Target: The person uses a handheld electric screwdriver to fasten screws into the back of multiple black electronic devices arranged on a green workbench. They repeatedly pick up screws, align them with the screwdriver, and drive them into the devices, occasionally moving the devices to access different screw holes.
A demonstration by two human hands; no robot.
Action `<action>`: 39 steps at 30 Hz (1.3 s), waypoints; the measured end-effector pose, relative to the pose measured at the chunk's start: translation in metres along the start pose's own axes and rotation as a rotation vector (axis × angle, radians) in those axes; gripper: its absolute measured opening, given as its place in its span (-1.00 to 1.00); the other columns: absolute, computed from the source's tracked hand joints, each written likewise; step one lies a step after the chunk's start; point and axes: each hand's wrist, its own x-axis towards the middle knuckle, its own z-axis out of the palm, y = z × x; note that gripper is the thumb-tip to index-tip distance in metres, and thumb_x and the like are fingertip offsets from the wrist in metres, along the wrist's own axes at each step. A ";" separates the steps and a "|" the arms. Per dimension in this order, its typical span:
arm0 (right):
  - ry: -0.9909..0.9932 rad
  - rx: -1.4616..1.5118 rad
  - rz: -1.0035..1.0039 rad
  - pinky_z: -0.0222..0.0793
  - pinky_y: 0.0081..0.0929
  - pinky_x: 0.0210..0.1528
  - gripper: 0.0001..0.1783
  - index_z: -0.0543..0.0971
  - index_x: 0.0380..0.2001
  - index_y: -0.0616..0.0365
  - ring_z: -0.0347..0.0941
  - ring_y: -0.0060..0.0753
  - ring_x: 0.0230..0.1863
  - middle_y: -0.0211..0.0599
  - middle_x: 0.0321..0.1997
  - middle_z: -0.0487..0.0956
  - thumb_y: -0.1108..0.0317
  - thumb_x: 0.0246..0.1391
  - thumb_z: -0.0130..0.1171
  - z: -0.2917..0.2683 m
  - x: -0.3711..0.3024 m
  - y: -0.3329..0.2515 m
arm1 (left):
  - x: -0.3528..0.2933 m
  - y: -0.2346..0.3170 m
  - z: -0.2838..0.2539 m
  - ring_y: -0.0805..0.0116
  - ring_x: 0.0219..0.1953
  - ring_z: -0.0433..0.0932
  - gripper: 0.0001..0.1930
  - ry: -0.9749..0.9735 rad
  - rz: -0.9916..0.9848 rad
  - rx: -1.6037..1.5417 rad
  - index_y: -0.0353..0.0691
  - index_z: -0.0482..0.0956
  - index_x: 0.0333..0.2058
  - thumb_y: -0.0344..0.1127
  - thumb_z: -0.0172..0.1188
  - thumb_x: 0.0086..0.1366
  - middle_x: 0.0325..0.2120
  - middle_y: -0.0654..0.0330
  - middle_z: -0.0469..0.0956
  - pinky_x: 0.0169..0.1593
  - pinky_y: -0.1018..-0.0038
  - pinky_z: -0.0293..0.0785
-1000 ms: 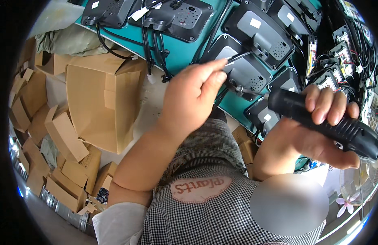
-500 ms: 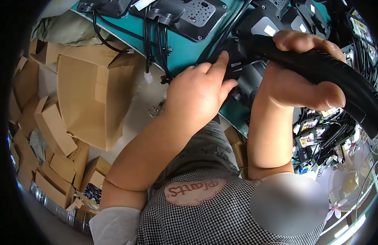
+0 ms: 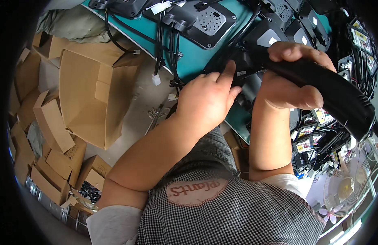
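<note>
My right hand is wrapped around a long, thick black tool that looks like an electric screwdriver, with a cord at its right end. The tool lies across my palm, its left end at a black plastic housing on the bench. Against the near left side of that housing rests my left hand, its index finger stretched along it and its thumb bent in. The other fingers are partly hidden beneath the hand. Where the tool's tip meets the housing is too dark to make out.
Black plastic units with cables lie along the green bench top. More black housings stand behind my hands. Cased electronic parts and wires are heaped at right, by a fan. Open cardboard boxes cover the left floor.
The tool and my right hand have shifted slightly left and down. My left hand sits a little lower and further right, still at the housing. The whole view has moved slightly.
</note>
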 end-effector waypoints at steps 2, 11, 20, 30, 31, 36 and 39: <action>0.112 0.102 -0.010 0.51 -0.40 -0.36 -0.22 0.40 -0.26 0.41 0.52 -0.25 -0.43 -0.03 -0.41 0.53 -0.06 -0.37 0.45 0.005 -0.003 0.000 | 0.000 0.001 0.001 0.06 -0.48 0.48 -0.51 0.000 -0.003 0.009 -0.26 0.39 0.00 -0.19 0.18 0.11 -0.53 0.07 0.49 -0.39 0.26 0.43; 0.219 -0.163 0.105 0.38 -0.47 -0.54 -0.46 0.41 -0.29 0.23 0.43 -0.37 -0.61 -0.22 -0.53 0.49 -0.08 -0.06 0.16 0.022 0.018 -0.014 | -0.005 -0.011 -0.001 0.34 -0.43 0.49 -0.58 0.043 -0.211 -0.677 -0.27 0.40 0.02 -0.15 0.06 0.27 -0.45 0.21 0.53 -0.31 0.42 0.44; 0.168 0.254 0.297 0.23 -0.47 -0.44 -0.20 0.47 -0.27 0.07 0.30 -0.50 -0.55 -0.46 -0.50 0.38 -0.43 -0.35 0.21 0.030 0.010 -0.109 | -0.019 -0.001 -0.039 0.13 0.13 0.29 -0.29 -0.292 -0.347 -2.004 -0.39 0.14 0.17 0.16 -0.44 0.36 0.08 -0.05 0.31 0.17 0.31 0.22; 0.137 0.245 0.309 0.21 -0.46 -0.41 -0.16 0.45 -0.17 0.08 0.31 -0.46 -0.54 -0.40 -0.47 0.41 -0.47 -0.26 0.09 0.031 -0.005 -0.102 | -0.026 0.011 -0.038 0.15 0.14 0.29 -0.30 -0.325 -0.288 -1.940 -0.36 0.10 0.19 0.16 -0.45 0.36 0.12 -0.07 0.26 0.18 0.29 0.20; 0.137 0.250 0.305 0.21 -0.46 -0.41 -0.16 0.46 -0.17 0.08 0.31 -0.46 -0.54 -0.40 -0.47 0.41 -0.47 -0.26 0.09 0.030 -0.005 -0.101 | -0.026 0.010 -0.036 0.18 0.10 0.33 -0.34 -0.326 -0.286 -1.915 -0.37 0.13 0.18 0.11 -0.40 0.37 0.08 -0.05 0.30 0.15 0.32 0.24; 0.145 0.258 0.299 0.21 -0.48 -0.43 -0.16 0.47 -0.16 0.09 0.31 -0.47 -0.55 -0.39 -0.46 0.41 -0.46 -0.27 0.11 0.020 -0.004 -0.104 | -0.032 0.005 -0.034 0.41 -0.25 0.51 -0.63 -0.325 -0.364 -1.559 -0.38 0.36 -0.02 -0.20 -0.09 0.36 -0.20 0.10 0.50 -0.14 0.51 0.46; 0.146 0.289 0.312 0.21 -0.49 -0.45 -0.17 0.48 -0.17 0.09 0.30 -0.48 -0.56 -0.40 -0.46 0.42 -0.45 -0.26 0.12 0.018 -0.003 -0.104 | -0.032 0.002 -0.029 0.53 -0.48 0.46 -0.80 -0.369 -0.505 -1.585 -0.35 0.45 -0.22 -0.32 0.01 0.31 -0.43 0.21 0.51 -0.41 0.62 0.44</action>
